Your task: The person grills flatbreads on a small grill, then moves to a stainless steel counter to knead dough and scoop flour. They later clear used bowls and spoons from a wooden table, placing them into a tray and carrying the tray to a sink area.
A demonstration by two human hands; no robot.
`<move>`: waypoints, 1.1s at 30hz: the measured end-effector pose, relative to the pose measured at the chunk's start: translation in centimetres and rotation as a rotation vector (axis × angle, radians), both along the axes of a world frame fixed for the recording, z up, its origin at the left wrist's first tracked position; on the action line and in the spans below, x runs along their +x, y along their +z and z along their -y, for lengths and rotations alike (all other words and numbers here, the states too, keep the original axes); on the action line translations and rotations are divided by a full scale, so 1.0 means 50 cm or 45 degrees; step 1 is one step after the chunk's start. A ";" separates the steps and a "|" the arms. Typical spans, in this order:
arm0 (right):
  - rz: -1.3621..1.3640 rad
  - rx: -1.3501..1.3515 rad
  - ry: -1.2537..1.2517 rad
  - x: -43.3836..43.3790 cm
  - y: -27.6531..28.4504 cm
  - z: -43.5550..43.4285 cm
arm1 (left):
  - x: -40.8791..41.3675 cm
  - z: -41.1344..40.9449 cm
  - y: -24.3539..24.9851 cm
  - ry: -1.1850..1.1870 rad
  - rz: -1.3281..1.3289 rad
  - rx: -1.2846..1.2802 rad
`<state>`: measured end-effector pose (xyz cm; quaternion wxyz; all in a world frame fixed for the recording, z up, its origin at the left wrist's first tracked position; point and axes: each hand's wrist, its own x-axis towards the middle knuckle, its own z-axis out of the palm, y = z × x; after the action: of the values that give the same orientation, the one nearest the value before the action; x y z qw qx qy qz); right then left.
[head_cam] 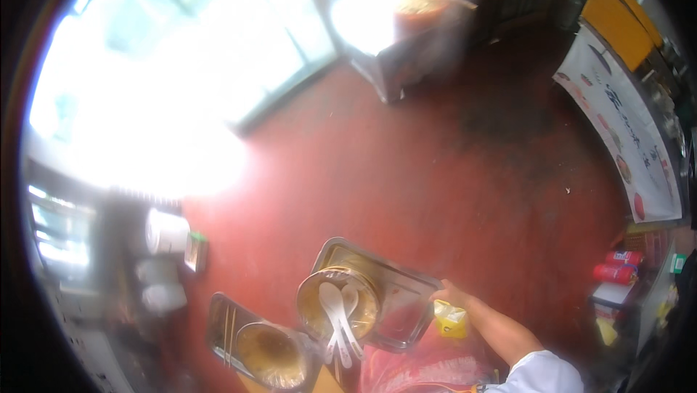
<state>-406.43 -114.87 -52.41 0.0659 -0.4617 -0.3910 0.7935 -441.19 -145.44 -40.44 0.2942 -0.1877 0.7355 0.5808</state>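
My right hand [453,294] grips the right end of a metal tray [403,306]. Just below that hand is a yellow tissue packet [451,323]; whether the fingers also hold it is unclear. A stack of round bowls [310,314] lined with clear plastic film sits at the tray's left part, with several white spoons [336,311] lying in the top bowl. Lower left, a second metal tray [218,319] carries chopsticks [231,333] and another film-lined bowl [269,352] with brownish residue. My left hand is out of view.
Red floor [392,175] spreads ahead. An orange tub [422,9] with pale contents stands on a dark stand [419,60]. Along the right are a printed white banner [626,126], a yellow board [615,22] and red cylinders [618,267]. White containers [167,231] stand left.
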 end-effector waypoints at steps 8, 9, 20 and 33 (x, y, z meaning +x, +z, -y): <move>-0.136 -0.229 -0.696 0.165 0.011 -0.258 | -0.064 -0.423 -0.042 -0.574 -0.111 0.052; -0.150 -0.269 -0.822 0.193 0.014 -0.291 | -0.065 -0.490 -0.056 -0.663 -0.119 0.056; -0.297 -0.170 -1.454 0.355 0.049 -0.694 | -0.001 -1.316 -0.064 -1.299 -0.190 0.152; -0.367 -0.028 -1.676 0.643 0.047 -1.239 | 0.545 -1.953 0.052 -1.596 0.070 0.229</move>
<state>-374.27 -52.91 -50.03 0.5826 -0.4938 -0.0074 0.6455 -413.97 -47.79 -37.86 0.6118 0.2895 0.6461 0.3527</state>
